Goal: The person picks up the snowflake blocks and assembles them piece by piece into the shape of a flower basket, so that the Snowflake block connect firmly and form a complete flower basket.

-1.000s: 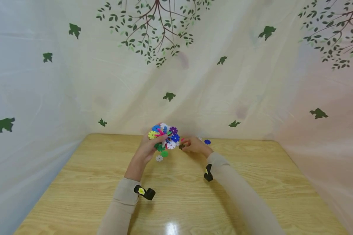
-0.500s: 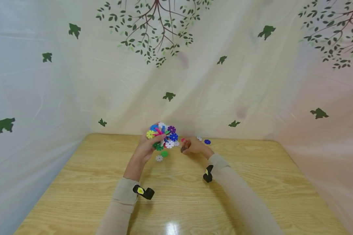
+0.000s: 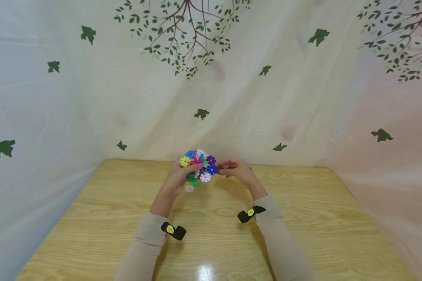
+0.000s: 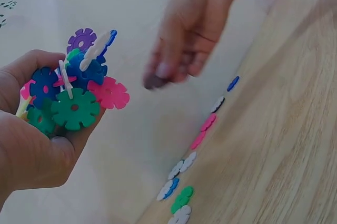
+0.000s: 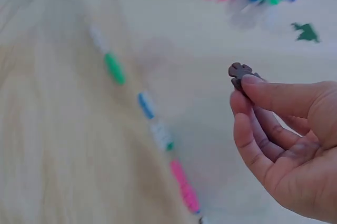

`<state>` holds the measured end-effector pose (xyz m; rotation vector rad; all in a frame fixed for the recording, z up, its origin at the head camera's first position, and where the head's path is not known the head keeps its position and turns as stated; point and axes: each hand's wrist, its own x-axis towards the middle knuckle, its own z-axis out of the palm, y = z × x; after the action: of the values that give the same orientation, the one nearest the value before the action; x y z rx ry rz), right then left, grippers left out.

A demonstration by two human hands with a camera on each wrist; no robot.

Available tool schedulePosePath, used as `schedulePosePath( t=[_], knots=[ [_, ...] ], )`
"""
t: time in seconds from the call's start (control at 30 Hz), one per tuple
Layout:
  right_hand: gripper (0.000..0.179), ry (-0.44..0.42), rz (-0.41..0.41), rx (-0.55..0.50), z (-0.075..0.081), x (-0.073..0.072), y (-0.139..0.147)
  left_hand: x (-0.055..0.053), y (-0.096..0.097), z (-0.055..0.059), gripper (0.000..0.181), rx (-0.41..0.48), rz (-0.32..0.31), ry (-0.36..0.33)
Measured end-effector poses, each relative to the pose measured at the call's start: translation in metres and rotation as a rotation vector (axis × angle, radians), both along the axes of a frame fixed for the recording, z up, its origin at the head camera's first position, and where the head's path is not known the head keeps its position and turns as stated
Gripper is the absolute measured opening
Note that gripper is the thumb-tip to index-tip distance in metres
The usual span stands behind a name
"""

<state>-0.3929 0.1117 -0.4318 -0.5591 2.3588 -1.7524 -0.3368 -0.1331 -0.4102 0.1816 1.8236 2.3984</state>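
My left hand (image 4: 39, 140) holds a cluster of interlocked snowflake discs (image 4: 75, 109), green, blue, pink, purple and white, raised above the table. To its right, my right hand (image 5: 295, 145) pinches one dark brown snowflake disc (image 5: 239, 71) between thumb and index finger. In the head view the brown disc is close to the cluster's right side; the left wrist view shows a gap between them. Part of the cluster is hidden behind my left thumb.
Loose discs lie in a row on the wooden table (image 3: 211, 226): a white disc (image 4: 180, 215), a green disc (image 4: 182, 199), pink discs (image 4: 208, 123) and a blue disc (image 4: 233, 83), among several others. A printed cloth (image 3: 154, 117) hangs behind the table's far edge.
My right hand has lifted from the tabletop with the brown disc and come up beside the cluster. The left hand has shifted only slightly, still holding the cluster.
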Motion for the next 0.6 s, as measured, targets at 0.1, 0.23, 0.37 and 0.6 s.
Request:
schedulePosePath(
  t=[0.1, 0.23, 0.37, 0.6],
  knots=[
    [0.032, 0.014, -0.057, -0.140, 0.014, 0.009, -0.004, 0.000, 0.002, -0.002, 0.061, -0.047, -0.006, 0.001],
    [0.029, 0.069, -0.102, -0.252, 0.029, 0.019, -0.007, 0.001, 0.005, -0.002, 0.056, -0.098, -0.014, 0.020],
    [0.026, 0.122, -0.121, -0.305, 0.037, 0.027, -0.011, 0.000, 0.008, -0.003, 0.054, -0.130, -0.020, 0.023],
    [0.023, 0.217, -0.111, -0.269, 0.039, 0.033, -0.020, 0.000, 0.011, -0.005, 0.057, -0.111, -0.065, 0.038]
  ],
)
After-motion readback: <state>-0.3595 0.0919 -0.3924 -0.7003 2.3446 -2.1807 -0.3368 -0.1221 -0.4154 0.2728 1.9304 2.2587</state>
